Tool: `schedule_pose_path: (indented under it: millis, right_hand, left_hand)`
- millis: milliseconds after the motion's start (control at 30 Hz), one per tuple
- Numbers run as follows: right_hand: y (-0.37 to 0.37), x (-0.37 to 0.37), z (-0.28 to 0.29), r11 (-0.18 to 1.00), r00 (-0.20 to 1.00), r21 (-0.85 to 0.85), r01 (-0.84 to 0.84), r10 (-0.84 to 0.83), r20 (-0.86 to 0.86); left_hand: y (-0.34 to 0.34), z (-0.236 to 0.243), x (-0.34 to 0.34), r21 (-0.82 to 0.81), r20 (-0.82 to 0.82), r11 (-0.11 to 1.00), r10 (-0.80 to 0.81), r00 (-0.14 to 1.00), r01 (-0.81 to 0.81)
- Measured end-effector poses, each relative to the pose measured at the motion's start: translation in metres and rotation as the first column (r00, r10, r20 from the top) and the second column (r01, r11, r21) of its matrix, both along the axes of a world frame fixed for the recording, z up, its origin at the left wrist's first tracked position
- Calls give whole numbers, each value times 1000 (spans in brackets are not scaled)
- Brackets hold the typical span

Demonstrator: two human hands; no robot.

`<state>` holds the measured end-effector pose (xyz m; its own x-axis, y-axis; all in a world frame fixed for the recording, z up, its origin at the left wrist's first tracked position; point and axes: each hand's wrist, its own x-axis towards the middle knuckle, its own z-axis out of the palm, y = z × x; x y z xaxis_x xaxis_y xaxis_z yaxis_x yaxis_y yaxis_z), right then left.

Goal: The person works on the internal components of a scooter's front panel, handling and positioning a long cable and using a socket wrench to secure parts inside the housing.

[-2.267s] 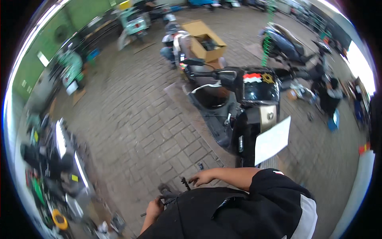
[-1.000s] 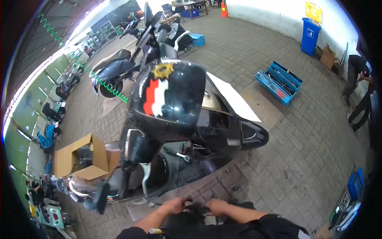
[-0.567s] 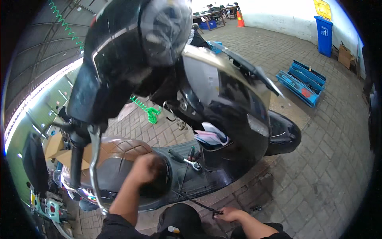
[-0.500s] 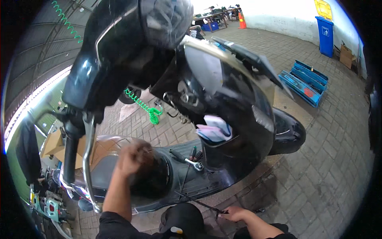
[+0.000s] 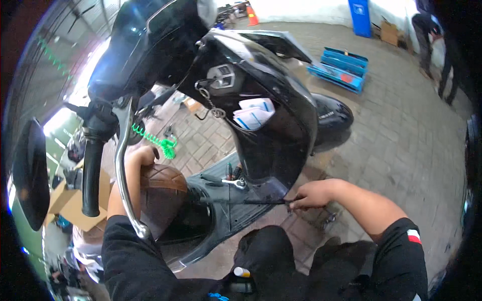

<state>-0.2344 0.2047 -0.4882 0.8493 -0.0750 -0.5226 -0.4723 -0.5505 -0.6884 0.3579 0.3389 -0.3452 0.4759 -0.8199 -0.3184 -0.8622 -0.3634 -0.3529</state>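
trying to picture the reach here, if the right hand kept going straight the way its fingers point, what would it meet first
Probably the scooter's black footboard: the right hand points left along the thin dark rod it pinches, toward that floor panel. Depth is unclear here.

Head view, close above scooter (image 5: 261, 115)

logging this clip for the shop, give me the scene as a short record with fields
setting: paved brick yard, person crouched beside a black scooter
left hand: reaches behind the brown seat; what it holds is hidden
right hand: pinches the end of a long thin black rod lying across the footboard
on footboard: a chrome socket tool
front pocket: white papers
near handlebar: green coiled cord, brake lever
background: blue toolbox open on the ground, blue bin, cardboard boxes
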Motion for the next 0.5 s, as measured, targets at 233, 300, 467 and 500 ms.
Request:
schedule_pose_path:
  millis: [233, 300, 467, 500]
  right_hand:
    - [94, -87, 0, 931, 909, 125, 344, -363, 203]
    - [112, -82, -19, 916, 892, 172, 362, -394, 222]
    - [122, -34, -46, 892, 815, 183, 412, -451, 363]
    - [122, -23, -48, 887, 783, 164, 431, -458, 422]
  left_hand:
    - [-5, -13, 32, -39, -24, 998, -45, 999, 44]
    - [-3, -15, 26, -41, 4, 999, -19, 1000, 19]
    - [7, -4, -10, -199, -81, 980, 12, 997, -28]
    - [8, -1, -18, -278, -219, 956, 30, 975, -91]
